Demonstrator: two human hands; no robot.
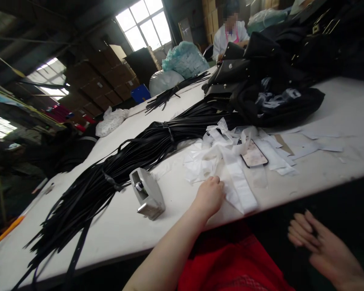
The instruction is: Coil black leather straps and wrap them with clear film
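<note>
My left hand (210,196) rests on the white table with its fingers curled closed, beside crumpled white film (204,159). A folded white strip (241,192) lies just right of its fingertips. Whatever its fingers may grip is hidden. My right hand (320,244) hangs off the table's front edge, its fingers loosely bent with a gap to the thumb, and nothing shows in it. A grey tape dispenser (147,194) stands left of my left hand. Beyond the film lies a phone (253,153) with a pale patterned face.
A long bundle of black straps (139,145) runs across the table (182,218), with a smaller bundle (172,93) behind. Black bags (251,68) pile up at the right, one holding clear plastic pieces (279,99). A person (230,34) sits at the far end.
</note>
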